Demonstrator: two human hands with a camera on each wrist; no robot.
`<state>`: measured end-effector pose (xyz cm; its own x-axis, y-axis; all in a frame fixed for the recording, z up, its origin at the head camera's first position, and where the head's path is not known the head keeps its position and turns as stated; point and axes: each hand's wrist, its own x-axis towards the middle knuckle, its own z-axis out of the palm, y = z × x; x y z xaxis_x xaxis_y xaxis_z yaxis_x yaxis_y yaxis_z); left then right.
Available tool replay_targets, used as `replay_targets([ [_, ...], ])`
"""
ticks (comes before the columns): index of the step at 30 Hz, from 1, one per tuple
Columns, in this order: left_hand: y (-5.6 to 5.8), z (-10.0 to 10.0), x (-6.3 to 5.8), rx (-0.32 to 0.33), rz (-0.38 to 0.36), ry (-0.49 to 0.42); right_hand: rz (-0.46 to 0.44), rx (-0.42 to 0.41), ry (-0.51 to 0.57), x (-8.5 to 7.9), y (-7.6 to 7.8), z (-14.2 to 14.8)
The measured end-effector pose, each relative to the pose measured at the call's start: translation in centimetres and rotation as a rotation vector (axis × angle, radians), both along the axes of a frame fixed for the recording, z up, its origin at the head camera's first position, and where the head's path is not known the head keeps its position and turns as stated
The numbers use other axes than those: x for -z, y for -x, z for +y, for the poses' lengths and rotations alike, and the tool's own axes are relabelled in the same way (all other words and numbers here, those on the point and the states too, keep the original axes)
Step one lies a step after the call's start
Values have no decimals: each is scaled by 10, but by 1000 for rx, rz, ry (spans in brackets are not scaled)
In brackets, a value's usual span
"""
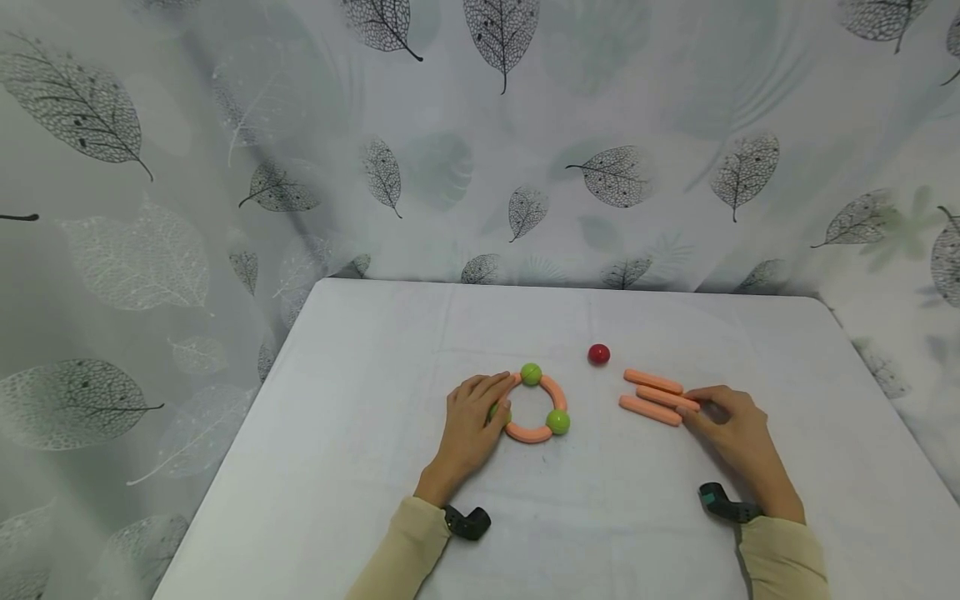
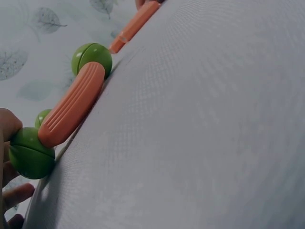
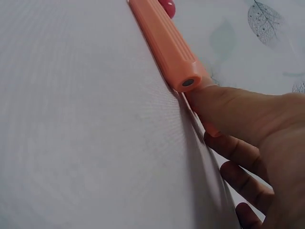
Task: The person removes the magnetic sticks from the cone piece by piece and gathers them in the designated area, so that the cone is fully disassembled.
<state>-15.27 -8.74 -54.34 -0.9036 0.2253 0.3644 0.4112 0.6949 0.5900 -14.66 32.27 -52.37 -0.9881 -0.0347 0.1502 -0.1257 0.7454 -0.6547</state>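
Straight orange plastic stick (image 1: 664,397), the middle one, pinched in your right grip (image 1: 731,423): draw out level, left grip (image 1: 472,421) holding the round green plastic ball (image 2: 32,153).

Right hand (image 3: 271,138), thumb and forefinger pinching an orange stick (image 3: 212,130) largely hidden behind a nearer, grooved orange rod (image 3: 164,43). The rod lies on the white surface (image 3: 86,124), a grey disc (image 3: 188,82) set in its end face; beyond, a partly hidden red ball (image 3: 168,7) and leaf-printed cloth (image 3: 226,40).
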Motion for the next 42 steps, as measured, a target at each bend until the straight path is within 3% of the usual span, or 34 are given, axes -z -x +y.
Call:
replay_targets([
  [9,-1,0,-2,-2,-7,0,98,-2,-81,4,3,0],
  [19,0,3,-7,19,-80,-55,-13,-15,-141,-2,2,3],
  [26,-4,2,-14,29,-153,-46,6,6,-69,-10,-1,0],
  [30,-7,2,-16,34,-114,-7,56,78,-21,-14,-8,-9],
  [33,-10,3,-16,45,-37,17,131,104,45,-16,-12,-20],
  [38,-14,5,-20,76,74,59,181,65,121,-18,-18,-36],
  [42,-18,9,-23,90,123,89,145,37,149,-19,-21,-49],
])
